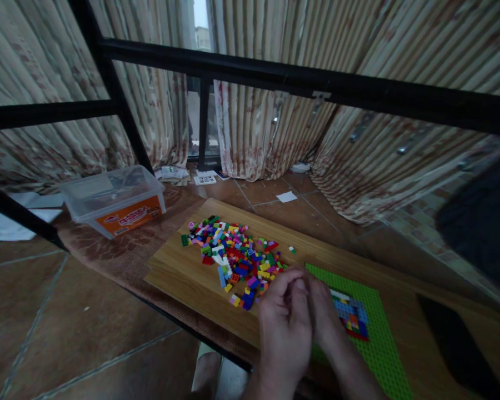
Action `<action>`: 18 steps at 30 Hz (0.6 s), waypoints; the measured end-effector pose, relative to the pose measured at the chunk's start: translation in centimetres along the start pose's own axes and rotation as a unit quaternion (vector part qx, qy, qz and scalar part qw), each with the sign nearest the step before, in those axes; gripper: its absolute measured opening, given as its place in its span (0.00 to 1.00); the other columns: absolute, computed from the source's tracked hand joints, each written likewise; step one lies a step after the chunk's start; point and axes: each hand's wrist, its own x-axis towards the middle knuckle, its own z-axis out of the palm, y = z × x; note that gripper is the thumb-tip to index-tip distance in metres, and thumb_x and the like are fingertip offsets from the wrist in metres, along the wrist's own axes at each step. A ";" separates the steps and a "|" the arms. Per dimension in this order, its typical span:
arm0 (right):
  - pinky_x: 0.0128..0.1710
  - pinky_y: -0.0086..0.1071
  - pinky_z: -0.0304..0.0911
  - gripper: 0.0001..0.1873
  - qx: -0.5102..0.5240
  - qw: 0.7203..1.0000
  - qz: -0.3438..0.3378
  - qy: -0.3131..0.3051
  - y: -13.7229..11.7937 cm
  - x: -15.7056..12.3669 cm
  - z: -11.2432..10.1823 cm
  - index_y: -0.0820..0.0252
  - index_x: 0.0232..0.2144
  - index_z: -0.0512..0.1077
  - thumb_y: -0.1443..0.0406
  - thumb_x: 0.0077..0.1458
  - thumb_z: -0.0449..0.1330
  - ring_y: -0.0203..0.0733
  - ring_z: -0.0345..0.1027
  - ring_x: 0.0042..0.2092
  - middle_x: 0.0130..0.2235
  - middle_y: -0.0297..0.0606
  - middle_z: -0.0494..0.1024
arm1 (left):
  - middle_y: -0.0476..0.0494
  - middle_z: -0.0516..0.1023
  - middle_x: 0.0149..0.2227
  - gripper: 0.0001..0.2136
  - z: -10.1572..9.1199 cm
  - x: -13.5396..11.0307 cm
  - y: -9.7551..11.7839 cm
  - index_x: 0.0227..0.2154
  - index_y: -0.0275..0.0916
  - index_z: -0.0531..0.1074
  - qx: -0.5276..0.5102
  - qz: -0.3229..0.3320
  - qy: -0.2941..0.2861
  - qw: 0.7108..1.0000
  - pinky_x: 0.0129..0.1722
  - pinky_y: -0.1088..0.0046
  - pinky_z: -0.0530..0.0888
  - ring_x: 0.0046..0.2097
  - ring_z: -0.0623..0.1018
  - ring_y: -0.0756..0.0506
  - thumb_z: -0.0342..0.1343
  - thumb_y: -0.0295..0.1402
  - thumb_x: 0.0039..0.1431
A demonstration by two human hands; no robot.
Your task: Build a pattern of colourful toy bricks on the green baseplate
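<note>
My left hand (284,325) and my right hand (320,303) are pressed together, fingers curled in, over the front edge of the brick pile. Whatever is between the fingers is hidden. A loose heap of coloured toy bricks (237,250) spreads out just beyond and to the left of my hands. Right beside my right hand lies a green baseplate (383,333), partly covered by my forearm. On it sits a patch of joined bricks (352,316) in blue, white, orange and red.
The bricks lie on a wooden board (170,266). A clear plastic bin (112,194) with an orange label stands at the left end of the bench. A dark flat object (458,339) rests to the right of the baseplate. Black metal rails (275,72) and curtains stand behind.
</note>
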 end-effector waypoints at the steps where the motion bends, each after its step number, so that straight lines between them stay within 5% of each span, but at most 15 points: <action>1: 0.27 0.30 0.63 0.12 0.020 1.000 0.017 -0.010 0.2 -0.2 -0.8 0.56 0.34 0.73 0.59 0.58 0.52 0.40 0.71 0.28 0.27 0.34 0.77 | 0.45 0.78 0.35 0.10 -0.1 0.2 -0.3 0.40 0.38 0.74 0.009 -0.013 -0.005 1.000 0.39 0.74 0.73 0.37 0.76 0.48 0.50 0.34 0.62; 6: 0.36 0.32 0.66 0.10 0.122 0.990 0.076 0.008 2.1 -1.5 -3.9 0.56 0.35 0.74 0.58 0.54 0.58 0.41 0.73 0.35 0.34 0.36 0.79 | 0.43 0.80 0.37 0.11 0.4 1.0 -2.4 0.42 0.35 0.73 0.073 -0.081 -0.057 0.992 0.39 0.73 0.74 0.39 0.78 0.47 0.53 0.34 0.59; 10: 0.37 0.32 0.66 0.09 0.149 0.987 0.058 0.005 4.0 -2.5 -5.7 0.56 0.35 0.76 0.61 0.54 0.58 0.39 0.72 0.35 0.35 0.35 0.79 | 0.41 0.80 0.41 0.13 1.5 1.2 -3.8 0.43 0.36 0.73 0.155 -0.058 -0.115 0.979 0.42 0.70 0.74 0.41 0.78 0.46 0.52 0.35 0.59; 18: 0.41 0.36 0.65 0.12 0.015 0.999 0.024 0.036 9.4 -2.9 -8.7 0.56 0.37 0.76 0.68 0.58 0.52 0.41 0.70 0.39 0.38 0.38 0.76 | 0.40 0.79 0.42 0.14 3.7 1.6 -5.5 0.46 0.36 0.72 0.331 0.021 -0.166 0.928 0.45 0.66 0.73 0.43 0.78 0.45 0.49 0.31 0.60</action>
